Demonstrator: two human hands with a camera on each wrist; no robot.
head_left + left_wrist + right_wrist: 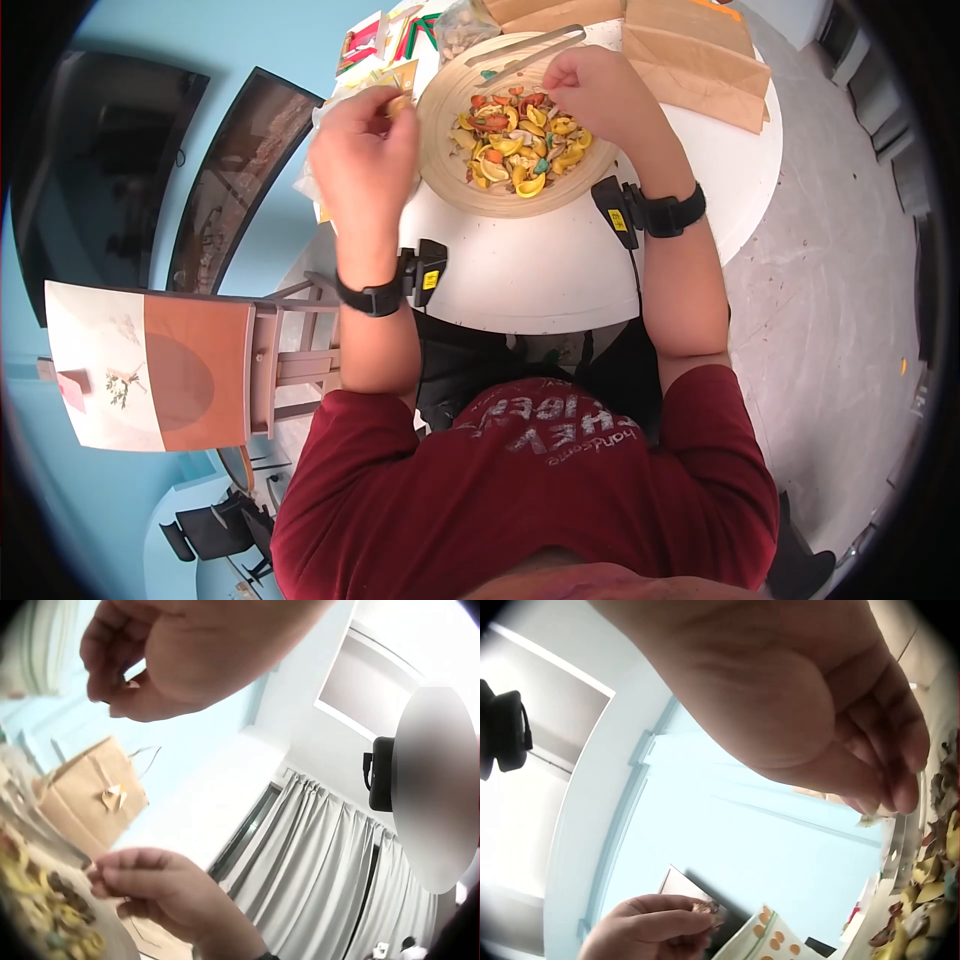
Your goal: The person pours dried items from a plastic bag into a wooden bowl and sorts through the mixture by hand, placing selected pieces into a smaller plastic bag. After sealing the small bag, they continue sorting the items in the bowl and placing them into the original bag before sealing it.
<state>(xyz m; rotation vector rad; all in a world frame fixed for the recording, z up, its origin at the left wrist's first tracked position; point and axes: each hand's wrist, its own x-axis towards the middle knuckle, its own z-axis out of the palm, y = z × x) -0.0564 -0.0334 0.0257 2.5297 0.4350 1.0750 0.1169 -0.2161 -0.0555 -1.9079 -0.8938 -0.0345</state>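
Observation:
In the head view, my left hand (365, 150) is raised at the left edge of a round woven plate (440, 170). It pinches a small brownish piece (707, 909) between thumb and fingers. The plate carries a heap of small mixed pieces (520, 140), yellow, orange and teal, some curved like shells. My right hand (605, 95) hovers over the plate's far right part, thumb and fingertips drawn together at the heap's edge. Whether a small piece sits between those fingertips I cannot tell. Metal tongs (530, 45) lie across the plate's far rim, near the right fingertips.
Brown paper bags (690, 60) stand at the far right of the white table (500, 270). A clear bag of pieces (465, 30) sits behind the plate. Colourful packets (365, 45) lie at the far left, and a plastic bag (312, 175) is beside my left hand.

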